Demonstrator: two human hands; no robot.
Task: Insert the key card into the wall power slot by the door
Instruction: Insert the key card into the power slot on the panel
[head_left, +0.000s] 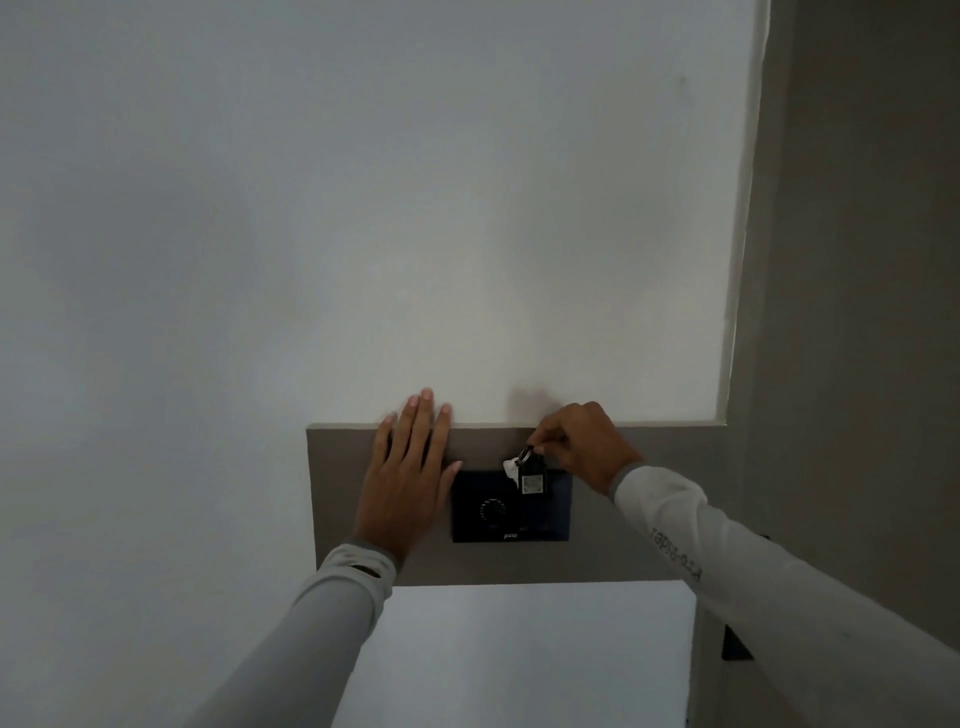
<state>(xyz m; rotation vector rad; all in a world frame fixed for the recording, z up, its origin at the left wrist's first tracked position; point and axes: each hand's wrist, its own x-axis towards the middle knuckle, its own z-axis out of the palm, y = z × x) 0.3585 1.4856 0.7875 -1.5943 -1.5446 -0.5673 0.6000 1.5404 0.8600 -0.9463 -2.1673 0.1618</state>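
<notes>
A broad white painted wall (363, 208) is filling most of your view, and a grey-brown rectangular band (639, 519) is running across it at hand height. Both of your arms are reaching up to it in pale grey long sleeves (753, 587). Mounted on the band is a dark, glossy rectangular switch panel (493, 514) with a round dial marking on its left half; the power slot itself is too dim to make out.

Your left hand (410, 473) is lying flat against the band just left of the panel, fingers straight and close together, fingertips reaching onto the white paint, holding nothing.

Your right hand (582, 441) is curling above the panel's upper right corner, its fingers (545, 441) pinching a small metal key ring (525, 456). Hanging from that ring, a small black rectangular key tag with a pale label (531, 480) is dangling against the panel's top edge, and a small white tag (510, 468) is hanging just beside it on the left.
</notes>
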